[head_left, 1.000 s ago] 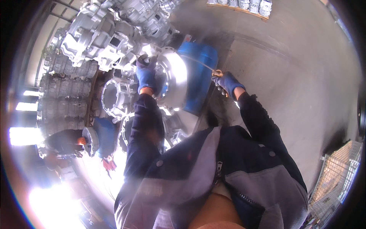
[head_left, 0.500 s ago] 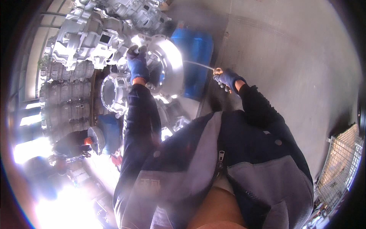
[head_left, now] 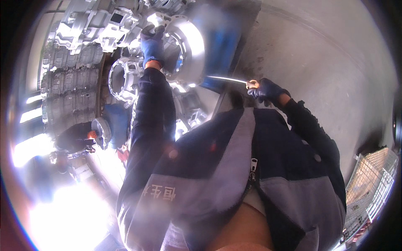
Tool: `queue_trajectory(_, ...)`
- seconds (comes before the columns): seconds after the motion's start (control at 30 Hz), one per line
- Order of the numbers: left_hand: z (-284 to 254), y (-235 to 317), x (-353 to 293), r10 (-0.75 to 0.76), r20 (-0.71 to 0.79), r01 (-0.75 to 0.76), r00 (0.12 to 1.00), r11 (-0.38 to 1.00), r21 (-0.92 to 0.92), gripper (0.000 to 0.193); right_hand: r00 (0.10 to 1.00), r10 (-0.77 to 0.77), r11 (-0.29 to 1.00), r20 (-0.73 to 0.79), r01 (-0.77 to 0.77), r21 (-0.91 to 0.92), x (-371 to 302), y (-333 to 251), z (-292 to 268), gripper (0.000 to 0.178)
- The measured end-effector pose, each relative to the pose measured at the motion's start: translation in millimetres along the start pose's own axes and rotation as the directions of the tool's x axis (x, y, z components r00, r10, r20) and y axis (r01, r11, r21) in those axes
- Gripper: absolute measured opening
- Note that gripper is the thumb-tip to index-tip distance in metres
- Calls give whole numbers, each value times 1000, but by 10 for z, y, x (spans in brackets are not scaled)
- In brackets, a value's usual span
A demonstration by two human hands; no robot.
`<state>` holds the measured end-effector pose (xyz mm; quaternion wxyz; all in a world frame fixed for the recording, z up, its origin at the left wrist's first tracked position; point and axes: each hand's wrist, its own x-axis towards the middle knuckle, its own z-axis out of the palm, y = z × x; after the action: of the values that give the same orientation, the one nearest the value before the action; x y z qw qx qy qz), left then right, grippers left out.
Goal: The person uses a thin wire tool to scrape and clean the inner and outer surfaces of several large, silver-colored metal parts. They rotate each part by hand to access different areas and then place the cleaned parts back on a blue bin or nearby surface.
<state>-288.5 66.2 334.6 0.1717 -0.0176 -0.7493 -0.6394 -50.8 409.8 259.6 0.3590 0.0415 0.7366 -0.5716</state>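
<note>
A silvery cast-metal housing (head_left: pixel 193 46) with a wide, bright round rim stands in front of me, its open ring facing left. My left hand (head_left: pixel 153 44), in a blue glove with dark fingertips, grips the left side of this housing with bent fingers. My right hand (head_left: pixel 268 91), gloved too, is closed round the yellowish handle of a slim file-like tool (head_left: pixel 228 78). Its shiny straight shaft points left, and the tip is at the lower right of the housing's rim; whether it touches cannot be made out.
More castings (head_left: pixel 90 25) crowd the upper left, with a smaller ring-shaped casting (head_left: pixel 118 77) below them. Stacked grey castings (head_left: pixel 69 90) line the left. A blue barrel (head_left: pixel 220 46) stands behind the housing. Another person's orange-gloved hand (head_left: pixel 92 134) is at lower left; a wire cage (head_left: pixel 370 180) stands lower right.
My right hand has moved right and slightly down with the file-like tool, whose shaft shows brighter now. My left hand keeps its grip on the housing. The view has shifted a little.
</note>
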Motion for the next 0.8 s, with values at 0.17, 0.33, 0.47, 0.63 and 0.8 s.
queue_trajectory(0.17, 7, 47, -28, -54, 29, 56, 998, 998, -42, 39, 998, 53, 998, 39, -54, 14, -323, -176, -16, 28)
queue_trajectory(0.33, 9, 1, -38, -26, 18, 27, 1000, 998, -58, 40, 980, -187, 976, 62, 179, 123, -595, -384, -60, 29)
queue_trajectory(0.47, -56, -81, 20, 85, 22, -88, 996, 955, 283, 51, 957, -288, 922, 14, 273, 276, -607, -670, -160, 26)
queue_trajectory(0.63, -107, -154, 32, -14, 7, 13, 1000, 978, 209, 50, 973, -150, 901, -173, 207, 382, -447, -949, -308, 25)
queue_trajectory(0.8, -31, -84, -44, -10, -15, 12, 1000, 989, 148, 29, 968, -56, 887, -244, 160, 433, 21, -1095, -413, 20)
